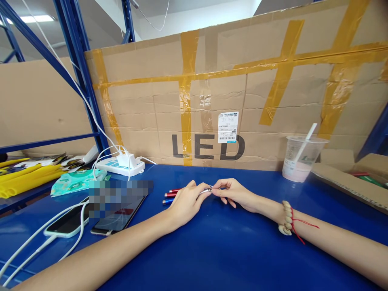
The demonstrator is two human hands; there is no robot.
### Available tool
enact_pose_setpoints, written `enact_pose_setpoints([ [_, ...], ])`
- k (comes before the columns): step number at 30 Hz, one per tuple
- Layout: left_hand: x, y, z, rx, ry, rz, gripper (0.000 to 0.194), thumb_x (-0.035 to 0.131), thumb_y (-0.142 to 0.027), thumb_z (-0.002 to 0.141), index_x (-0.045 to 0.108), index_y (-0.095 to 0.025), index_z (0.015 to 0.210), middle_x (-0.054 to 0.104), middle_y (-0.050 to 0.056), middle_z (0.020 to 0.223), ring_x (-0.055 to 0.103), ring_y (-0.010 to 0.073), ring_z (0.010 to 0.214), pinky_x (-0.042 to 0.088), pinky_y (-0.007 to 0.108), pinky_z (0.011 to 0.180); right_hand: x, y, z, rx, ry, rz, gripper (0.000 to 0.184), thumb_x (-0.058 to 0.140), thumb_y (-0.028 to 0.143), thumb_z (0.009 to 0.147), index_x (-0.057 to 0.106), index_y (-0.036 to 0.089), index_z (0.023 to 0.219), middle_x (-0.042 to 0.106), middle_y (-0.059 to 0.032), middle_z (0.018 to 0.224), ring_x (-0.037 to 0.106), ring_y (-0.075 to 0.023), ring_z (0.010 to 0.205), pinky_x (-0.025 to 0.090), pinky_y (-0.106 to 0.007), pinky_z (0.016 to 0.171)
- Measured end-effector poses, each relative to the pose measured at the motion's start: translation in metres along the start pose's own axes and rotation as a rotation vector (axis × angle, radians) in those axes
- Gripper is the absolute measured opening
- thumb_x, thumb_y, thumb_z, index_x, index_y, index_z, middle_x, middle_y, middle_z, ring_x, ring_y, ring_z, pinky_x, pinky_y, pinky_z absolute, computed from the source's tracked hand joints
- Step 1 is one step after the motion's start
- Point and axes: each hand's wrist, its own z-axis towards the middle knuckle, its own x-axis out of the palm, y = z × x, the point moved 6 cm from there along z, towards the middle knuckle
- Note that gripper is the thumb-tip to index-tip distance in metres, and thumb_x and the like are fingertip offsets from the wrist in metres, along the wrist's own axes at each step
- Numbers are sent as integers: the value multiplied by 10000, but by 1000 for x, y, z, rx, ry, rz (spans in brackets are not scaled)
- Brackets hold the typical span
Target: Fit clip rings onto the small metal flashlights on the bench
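Note:
My left hand [185, 205] rests low over the blue tabletop, its fingers closed around a slim silvery pen-like piece [205, 190]. Thumb and forefinger of my right hand [235, 195] pinch at the tip of that same piece, where the two hands meet. Most of the piece is hidden by my fingers. Just left of my left hand, partly behind it, lie a blue pen-like tube [168, 201] and two red pen-like tubes [170, 195] with silver ends. A beaded bracelet [287, 218] with red string circles my right wrist.
Two phones [65, 222] lie at the left among white cables. Behind them are a white power strip [133, 167] and a teal packet [68, 182]. A plastic cup with a straw [298, 161] and an open cardboard box [342, 178] stand right. A taped cardboard panel [136, 121] closes the back.

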Motion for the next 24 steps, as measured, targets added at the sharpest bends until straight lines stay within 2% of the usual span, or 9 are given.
enact_pose_setpoints([
  [10, -1, -5, 1, 67, -17, 19, 302, 300, -327, 945, 574, -221, 1014, 523, 1, 674, 462, 152, 719, 367, 255, 647, -2, -5, 2, -8, 15, -9, 378, 658, 458, 690, 640, 106, 827, 489, 47, 467, 356, -13, 335, 286, -135, 312],
  [15, 1, -6, 2, 87, 2, 62, 326, 273, -307, 950, 580, -205, 901, 542, 2, 679, 445, 153, 697, 359, 273, 682, 0, -4, 2, -1, 20, -12, 383, 664, 466, 676, 637, 103, 797, 493, 40, 466, 374, -23, 353, 301, -136, 311],
  [24, -1, -9, 1, 96, 3, 43, 344, 248, -306, 956, 575, -201, 935, 546, 0, 684, 457, 148, 690, 371, 271, 686, 1, -2, 2, -6, 22, 26, 386, 687, 469, 638, 601, 113, 756, 475, 41, 487, 409, -37, 402, 304, -127, 303],
])
